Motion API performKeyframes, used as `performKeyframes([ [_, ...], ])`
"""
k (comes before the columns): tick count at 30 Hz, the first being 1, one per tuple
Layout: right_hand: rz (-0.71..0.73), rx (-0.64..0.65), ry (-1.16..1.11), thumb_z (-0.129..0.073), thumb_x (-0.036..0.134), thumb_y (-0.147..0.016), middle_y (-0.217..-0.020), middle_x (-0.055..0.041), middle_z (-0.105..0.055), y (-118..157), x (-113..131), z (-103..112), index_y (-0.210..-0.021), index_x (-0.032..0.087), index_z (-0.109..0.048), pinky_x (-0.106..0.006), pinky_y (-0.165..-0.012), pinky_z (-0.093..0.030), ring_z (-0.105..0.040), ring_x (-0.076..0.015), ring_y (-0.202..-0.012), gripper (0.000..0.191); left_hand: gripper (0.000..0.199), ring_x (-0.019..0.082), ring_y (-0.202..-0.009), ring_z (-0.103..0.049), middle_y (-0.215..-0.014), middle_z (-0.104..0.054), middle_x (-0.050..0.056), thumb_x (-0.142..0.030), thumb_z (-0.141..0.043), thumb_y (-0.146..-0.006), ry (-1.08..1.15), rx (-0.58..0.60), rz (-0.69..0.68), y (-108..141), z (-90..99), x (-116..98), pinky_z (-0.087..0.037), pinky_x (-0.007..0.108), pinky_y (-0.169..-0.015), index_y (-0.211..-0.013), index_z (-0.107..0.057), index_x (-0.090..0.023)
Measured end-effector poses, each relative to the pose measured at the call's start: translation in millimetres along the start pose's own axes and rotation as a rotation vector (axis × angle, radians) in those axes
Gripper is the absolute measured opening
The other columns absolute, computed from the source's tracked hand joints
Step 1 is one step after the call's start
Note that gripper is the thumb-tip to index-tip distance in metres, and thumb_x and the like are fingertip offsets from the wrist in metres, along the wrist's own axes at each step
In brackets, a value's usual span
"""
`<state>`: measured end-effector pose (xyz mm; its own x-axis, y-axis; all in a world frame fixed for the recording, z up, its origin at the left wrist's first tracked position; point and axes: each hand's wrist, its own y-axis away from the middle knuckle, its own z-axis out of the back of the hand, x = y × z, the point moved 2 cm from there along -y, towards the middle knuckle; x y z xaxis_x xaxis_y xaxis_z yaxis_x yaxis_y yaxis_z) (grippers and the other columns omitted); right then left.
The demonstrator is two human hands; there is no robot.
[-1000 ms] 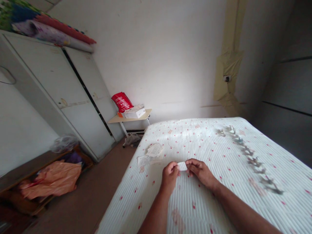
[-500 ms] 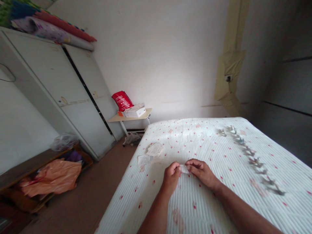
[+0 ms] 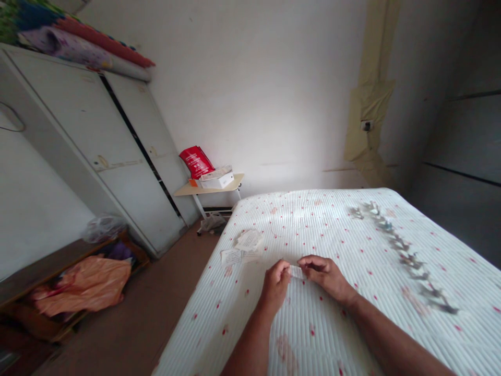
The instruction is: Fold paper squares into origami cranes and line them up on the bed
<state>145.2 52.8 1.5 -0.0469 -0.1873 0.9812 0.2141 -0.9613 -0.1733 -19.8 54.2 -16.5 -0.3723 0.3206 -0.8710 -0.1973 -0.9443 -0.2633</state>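
A small folded piece of white paper [image 3: 297, 272] is stretched between my two hands, just above the bed. My left hand [image 3: 277, 282] pinches its left end between thumb and fingers. At the right end, my right hand [image 3: 325, 275] grips it the same way, with the fingers curled. Printed paper sheets [image 3: 249, 240] lie in a loose pile on the bed, beyond my left hand. Along the right side of the bed runs a row of small folded paper figures [image 3: 409, 258], their exact shape blurred.
The bed [image 3: 250, 334] has a white ribbed cover with red dots. Past its far left corner stands a small table [image 3: 183, 191] with a red bag [image 3: 197, 162] and a white box [image 3: 219, 180]. A grey cabinet [image 3: 86, 125] and a low wooden shelf [image 3: 23, 282] line the left.
Both hands stay almost in place. The paper between them looks slightly narrower, and the fingers have shifted very little.
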Motion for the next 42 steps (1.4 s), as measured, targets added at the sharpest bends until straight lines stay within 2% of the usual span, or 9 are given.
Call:
performKeyframes([
  [10, 0.004, 0.008, 0.007, -0.063, 0.036, -0.068, -0.073, -0.0005, -0.061, 0.7, 1.3, -0.9, -0.083, 0.018, -0.065, -0.026, -0.061, -0.043, -0.052, -0.0124, -0.063, 0.024, 0.019, 0.009, -0.058, -0.042, -0.059, -0.044, -0.005, -0.025, -0.039, -0.083, -0.071, -0.010, -0.019, 1.0, 1.0, -2.4, -0.031, 0.018, -0.055, -0.075, -0.054, -0.017],
  [19, 0.009, 0.012, 0.037, -0.059, 0.034, -0.069, -0.069, 0.0003, -0.060, 0.9, 0.4, -0.5, -0.084, 0.017, -0.065, -0.026, -0.059, -0.043, -0.051, -0.0116, -0.061, 0.023, 0.019, 0.009, -0.056, -0.039, -0.058, -0.039, -0.005, -0.023, -0.039, -0.082, -0.082, -0.015, -0.040, 1.4, 2.4, -6.7, -0.029, 0.018, -0.053, -0.073, -0.054, -0.017],
  [25, 0.037, 0.019, 0.066, -0.059, 0.035, -0.071, -0.073, -0.0009, -0.062, 0.5, -4.0, -0.6, -0.084, 0.018, -0.066, -0.027, -0.062, -0.045, -0.054, -0.0132, -0.065, 0.023, 0.019, 0.010, -0.061, -0.044, -0.062, -0.047, -0.004, -0.022, -0.039, -0.082, -0.126, -0.010, -0.064, 1.6, 2.5, -10.3, -0.032, 0.018, -0.057, -0.075, -0.056, -0.018],
  [30, 0.121, 0.041, 0.213, -0.052, 0.027, -0.075, -0.079, -0.0022, -0.064, 1.2, 2.0, -2.9, -0.085, 0.018, -0.065, -0.026, -0.064, -0.045, -0.057, -0.0146, -0.069, 0.019, 0.019, 0.012, -0.068, -0.051, -0.071, -0.057, -0.001, -0.021, -0.040, -0.083, -0.173, -0.019, -0.133, 1.9, 1.7, -14.6, -0.037, 0.020, -0.063, -0.079, -0.059, -0.018],
  [34, 0.189, 0.075, 0.355, -0.049, 0.021, -0.077, -0.075, -0.0027, -0.064, 2.9, 8.6, -5.0, -0.086, 0.018, -0.065, -0.024, -0.063, -0.044, -0.057, -0.0143, -0.067, 0.019, 0.019, 0.013, -0.071, -0.053, -0.075, -0.059, 0.001, -0.020, -0.041, -0.082, -0.184, -0.024, -0.147, 1.8, 2.0, -17.0, -0.038, 0.021, -0.066, -0.082, -0.060, -0.018],
  [42, 0.269, 0.018, 0.656, -0.045, 0.023, -0.081, -0.078, -0.0037, -0.066, 5.0, 12.9, -9.0, -0.087, 0.020, -0.064, -0.025, -0.064, -0.044, -0.061, -0.0157, -0.070, 0.020, 0.023, 0.014, -0.077, -0.055, -0.078, -0.060, 0.004, -0.018, -0.040, -0.083, -0.203, -0.029, -0.172, 2.5, 1.1, -20.8, -0.041, 0.024, -0.070, -0.084, -0.063, -0.017],
])
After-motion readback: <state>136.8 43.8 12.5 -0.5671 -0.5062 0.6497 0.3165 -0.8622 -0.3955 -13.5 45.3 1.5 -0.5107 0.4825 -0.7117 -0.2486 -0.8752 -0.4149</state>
